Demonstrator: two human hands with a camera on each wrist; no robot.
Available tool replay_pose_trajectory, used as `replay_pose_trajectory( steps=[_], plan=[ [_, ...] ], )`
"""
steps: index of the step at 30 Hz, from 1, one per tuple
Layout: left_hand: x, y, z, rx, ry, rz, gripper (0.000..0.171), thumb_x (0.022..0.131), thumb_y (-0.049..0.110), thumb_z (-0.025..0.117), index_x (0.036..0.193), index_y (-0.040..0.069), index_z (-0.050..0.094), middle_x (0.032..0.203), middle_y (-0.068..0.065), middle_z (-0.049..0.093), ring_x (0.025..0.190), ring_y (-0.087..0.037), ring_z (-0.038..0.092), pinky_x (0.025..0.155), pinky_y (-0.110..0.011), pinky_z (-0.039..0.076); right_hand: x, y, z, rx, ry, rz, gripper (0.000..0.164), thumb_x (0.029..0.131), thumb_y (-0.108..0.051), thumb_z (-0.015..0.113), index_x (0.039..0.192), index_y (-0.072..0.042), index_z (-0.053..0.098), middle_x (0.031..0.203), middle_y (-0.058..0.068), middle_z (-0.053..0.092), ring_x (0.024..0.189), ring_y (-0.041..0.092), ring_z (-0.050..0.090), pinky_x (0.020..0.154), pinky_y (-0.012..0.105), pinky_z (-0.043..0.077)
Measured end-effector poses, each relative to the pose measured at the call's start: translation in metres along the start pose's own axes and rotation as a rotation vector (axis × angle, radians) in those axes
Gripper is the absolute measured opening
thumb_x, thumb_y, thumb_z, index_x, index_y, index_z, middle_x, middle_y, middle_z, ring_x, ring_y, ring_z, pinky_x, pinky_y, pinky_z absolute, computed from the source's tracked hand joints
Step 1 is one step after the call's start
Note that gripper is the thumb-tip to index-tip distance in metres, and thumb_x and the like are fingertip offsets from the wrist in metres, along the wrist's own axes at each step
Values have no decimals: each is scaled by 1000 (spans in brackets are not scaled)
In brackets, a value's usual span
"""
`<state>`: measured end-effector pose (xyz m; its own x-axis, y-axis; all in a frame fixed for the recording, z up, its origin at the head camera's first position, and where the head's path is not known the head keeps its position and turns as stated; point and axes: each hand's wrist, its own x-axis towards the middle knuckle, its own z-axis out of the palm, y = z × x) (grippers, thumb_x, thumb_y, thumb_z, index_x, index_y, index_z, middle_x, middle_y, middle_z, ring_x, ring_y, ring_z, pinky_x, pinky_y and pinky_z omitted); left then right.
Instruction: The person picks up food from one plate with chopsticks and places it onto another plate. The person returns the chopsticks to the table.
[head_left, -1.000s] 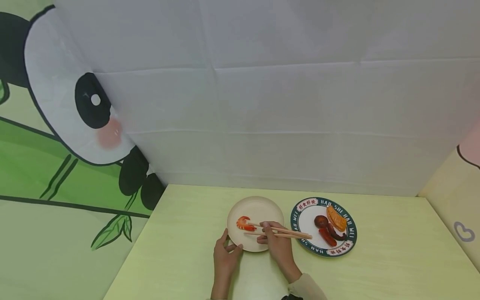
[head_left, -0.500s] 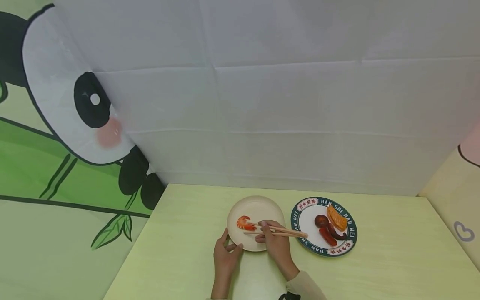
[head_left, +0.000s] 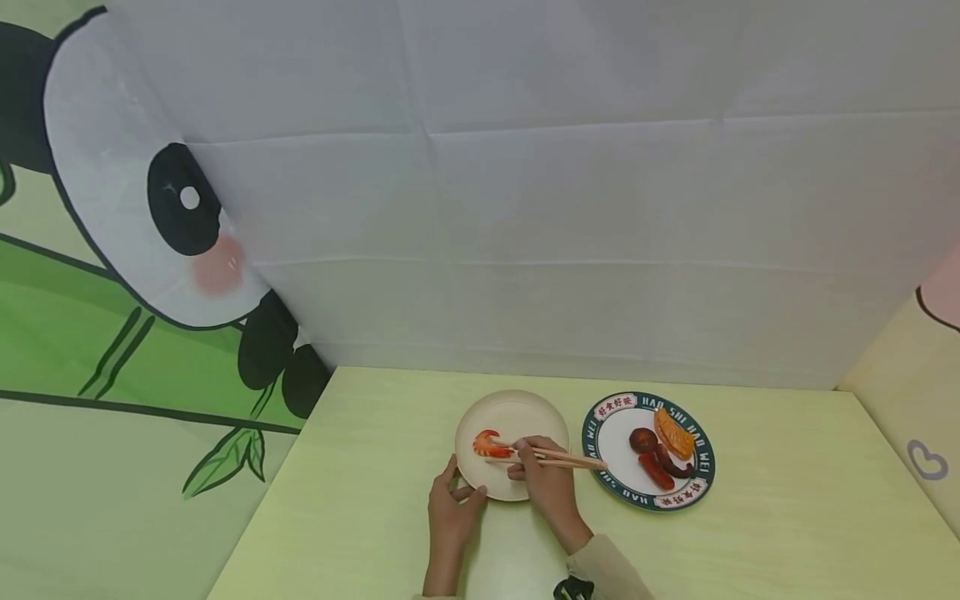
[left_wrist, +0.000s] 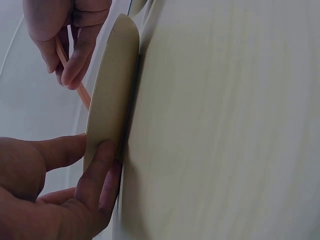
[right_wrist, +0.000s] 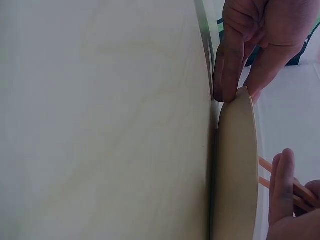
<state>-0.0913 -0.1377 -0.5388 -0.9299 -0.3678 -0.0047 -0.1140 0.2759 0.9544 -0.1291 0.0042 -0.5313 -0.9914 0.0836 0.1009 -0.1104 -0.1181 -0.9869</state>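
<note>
In the head view my left hand (head_left: 453, 518) holds the near left rim of a beige round plate (head_left: 513, 406). The left wrist view shows that rim between the left thumb and fingers (left_wrist: 95, 175). My right hand (head_left: 551, 493) grips a pair of wooden chopsticks (head_left: 581, 460) above the same plate. Their tips reach an orange shrimp (head_left: 486, 442) lying left of the plate's middle, one over its body and one along its lower side. Whether they pinch it, I cannot tell. The plate's wall hides the shrimp in both wrist views.
To the right stands a white plate with a dark green lettered rim (head_left: 593, 429). It bears a yellow-orange folded piece (head_left: 673, 435), a brown round piece (head_left: 642, 441), a red sausage-like piece (head_left: 656, 472) and a dark curved piece (head_left: 670, 467). A pale wall (head_left: 562, 208) rises behind the table.
My right hand and the chopsticks have shifted slightly left and away from me, bringing the tips closer together around the shrimp. The left hand and both plates stay in place.
</note>
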Motion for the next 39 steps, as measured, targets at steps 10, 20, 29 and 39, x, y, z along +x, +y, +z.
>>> replay_pose_trajectory(
  steps=[10, 20, 29, 39],
  plan=[
    [1, -2, 1, -3, 8, -5, 69, 72, -6, 70, 135, -6, 42, 121, -24, 50, 82, -26, 64, 64, -24, 49, -2, -13, 4, -40, -22, -42, 20, 93, -8, 54, 93, 9, 64, 84, 25, 63, 65, 36, 66, 57, 35, 54],
    [-2, -2, 1, 7, -4, -26, 67, 75, -4, 69, 136, -4, 41, 124, -26, 46, 88, -27, 62, 62, -25, 50, -9, -37, 5, -67, -41, -127, 15, 92, 1, 51, 88, 9, 63, 83, 20, 61, 67, 39, 65, 59, 37, 54],
    [-4, -1, 2, 15, -3, -37, 66, 76, -2, 69, 136, -3, 41, 123, -25, 46, 90, -27, 61, 61, -25, 50, -5, -24, 5, -31, -36, -101, 15, 93, -1, 52, 89, 10, 62, 87, 29, 60, 69, 42, 64, 62, 37, 53],
    [-3, -4, 3, 12, -1, -47, 67, 76, -3, 69, 136, -2, 41, 124, -26, 45, 90, -27, 62, 61, -26, 50, -4, -18, 0, 10, 23, -39, 15, 92, -4, 55, 91, 7, 66, 89, 28, 62, 70, 41, 65, 63, 38, 53]
  ],
)
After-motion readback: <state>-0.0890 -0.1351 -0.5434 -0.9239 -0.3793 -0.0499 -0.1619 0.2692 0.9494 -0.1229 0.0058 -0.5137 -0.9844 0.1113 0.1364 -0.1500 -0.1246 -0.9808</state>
